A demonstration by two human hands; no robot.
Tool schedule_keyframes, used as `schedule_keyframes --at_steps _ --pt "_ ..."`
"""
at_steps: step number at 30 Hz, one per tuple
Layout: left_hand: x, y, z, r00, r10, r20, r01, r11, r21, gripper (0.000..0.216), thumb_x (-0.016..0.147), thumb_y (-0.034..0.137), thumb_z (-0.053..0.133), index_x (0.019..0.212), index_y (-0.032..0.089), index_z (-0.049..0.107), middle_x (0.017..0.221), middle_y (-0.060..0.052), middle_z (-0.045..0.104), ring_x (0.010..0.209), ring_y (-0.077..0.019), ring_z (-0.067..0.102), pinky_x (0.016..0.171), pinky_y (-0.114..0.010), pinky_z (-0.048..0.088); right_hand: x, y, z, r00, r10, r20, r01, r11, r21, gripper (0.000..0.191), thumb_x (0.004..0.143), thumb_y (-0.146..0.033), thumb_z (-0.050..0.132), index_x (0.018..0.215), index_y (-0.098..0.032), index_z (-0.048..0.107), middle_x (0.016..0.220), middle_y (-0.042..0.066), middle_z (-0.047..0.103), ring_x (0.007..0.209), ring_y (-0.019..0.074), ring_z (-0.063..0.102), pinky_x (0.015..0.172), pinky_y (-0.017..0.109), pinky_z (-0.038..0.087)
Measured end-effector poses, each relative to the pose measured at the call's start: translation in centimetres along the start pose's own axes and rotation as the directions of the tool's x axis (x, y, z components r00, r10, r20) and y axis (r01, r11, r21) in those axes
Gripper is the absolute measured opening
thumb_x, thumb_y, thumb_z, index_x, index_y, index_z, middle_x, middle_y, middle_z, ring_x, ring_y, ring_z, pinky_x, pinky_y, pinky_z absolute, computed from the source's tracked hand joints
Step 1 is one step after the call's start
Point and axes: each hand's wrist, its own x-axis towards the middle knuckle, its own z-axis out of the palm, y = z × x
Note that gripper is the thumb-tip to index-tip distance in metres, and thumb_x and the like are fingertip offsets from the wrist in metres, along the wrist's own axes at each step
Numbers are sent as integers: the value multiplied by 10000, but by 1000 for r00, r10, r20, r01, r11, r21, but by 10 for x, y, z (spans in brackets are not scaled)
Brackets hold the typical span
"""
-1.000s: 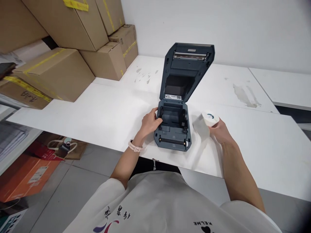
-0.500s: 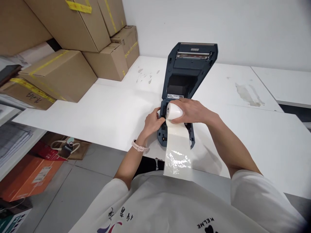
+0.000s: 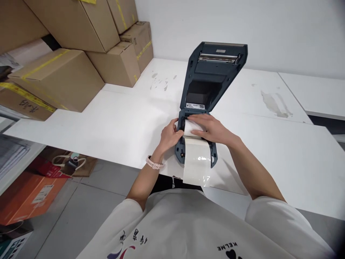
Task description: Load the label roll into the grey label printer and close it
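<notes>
A dark blue-grey label printer [image 3: 212,84] stands on the white table with its lid raised. Down in its bay lies a white label roll [image 3: 192,126]. A glossy strip of labels [image 3: 198,160] runs from the roll over the printer's front and past the table edge. My right hand [image 3: 211,127] is closed over the roll, thumb in front and fingers behind. At the left side of the bay, my left hand [image 3: 171,133] grips the printer's edge, thumb inside by the roll's end. What its fingertips press on is hidden.
Taped cardboard boxes [image 3: 58,77] are stacked on the table at the left, against the white wall. An orange box [image 3: 29,196] and a paper bag [image 3: 86,167] are under the table on the left. Peeled patches mark the tabletop [image 3: 293,154].
My right hand has lowered the label roll into the printer bay, and it now lies level. The label strip has shifted with it. My left hand stays at the bay's left side.
</notes>
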Motion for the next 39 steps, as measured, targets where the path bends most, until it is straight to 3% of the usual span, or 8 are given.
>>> schedule_keyframes --at_steps 7,13,16,20,29,32,35,39 --pt "-1 0 -1 1000 2 22 -3 999 48 678 797 236 534 1471 164 518 702 29 527 676 -175 528 653 -318 393 10 11 -63 594 252 -764 -94 965 246 364 1010 -600 510 1231 -337 633 1357 65 656 1273 268 600 1126 480 495" --pt "-20 22 -2 975 187 -118 -123 902 413 694 888 293 539 1553 137 422 1330 -161 662 1238 -335 589 1017 -485 475 71 34 -97 768 435 -470 -17 748 664 516 1105 -531 272 1512 -239 394 1663 -25 422 1524 138 405 1298 358 330" --pt "-51 30 7 899 416 133 -423 754 502 594 998 363 458 1555 160 424 1587 -152 514 1509 -325 409 1256 -554 275 77 25 -95 799 404 -445 56 687 724 561 1123 -464 157 1489 -152 447 1513 26 596 1394 133 559 1234 296 382" --pt "-103 20 25 683 474 555 -717 578 389 713 1021 530 472 1583 103 373 1689 -183 357 1611 -316 253 1326 -541 160 47 -3 -84 769 373 -519 149 685 713 580 1113 -393 89 1371 -132 538 1362 86 672 1274 143 643 1107 270 485" --pt "-155 32 -23 587 494 642 -631 776 -20 465 1048 460 493 1444 236 590 1330 -90 746 1259 -240 700 1149 -452 511 -74 -49 4 892 293 -343 -87 857 507 475 890 -582 682 1323 -399 618 1680 -49 388 1610 313 258 1298 576 284" --pt "-152 36 -27 779 482 401 -449 875 -179 308 1059 385 475 1142 277 751 938 -32 821 873 -186 782 856 -348 628 -93 -60 40 821 507 -264 -213 700 681 839 886 -574 687 1598 -487 252 1768 -77 134 1628 286 213 1287 555 337" --pt "-130 28 -10 924 337 -180 -351 935 -51 366 997 449 587 1315 284 658 1328 -93 713 1262 -263 666 1054 -453 555 -98 -67 61 749 640 -171 -261 522 812 954 904 -585 654 1644 -476 61 1771 -56 131 1628 261 217 1283 531 363" --pt "-96 16 22 990 91 -110 -115 965 -234 819 930 548 664 1619 337 276 1693 -112 353 1549 -315 384 1176 -482 468 -97 -69 68 724 685 -79 -276 393 877 1003 897 -594 653 1658 -439 19 1762 -11 190 1604 277 289 1250 537 416"
